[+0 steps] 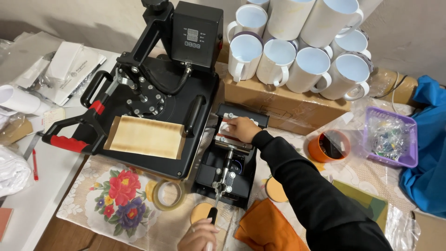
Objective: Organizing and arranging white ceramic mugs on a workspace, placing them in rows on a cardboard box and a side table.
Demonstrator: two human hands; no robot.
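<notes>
Left hand (pixel 200 234) grips the lever handle (pixel 212 215) of the small mug press (pixel 227 162) on the counter (pixel 42 195); right hand (pixel 241 128) steadies the mug (pixel 228 131) in the clamp: keep it centred, close slowly.

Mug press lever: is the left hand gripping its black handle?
Yes: the left hand is closed around the black handle of the mug press lever, while the right hand rests at the heating cradle.
</notes>
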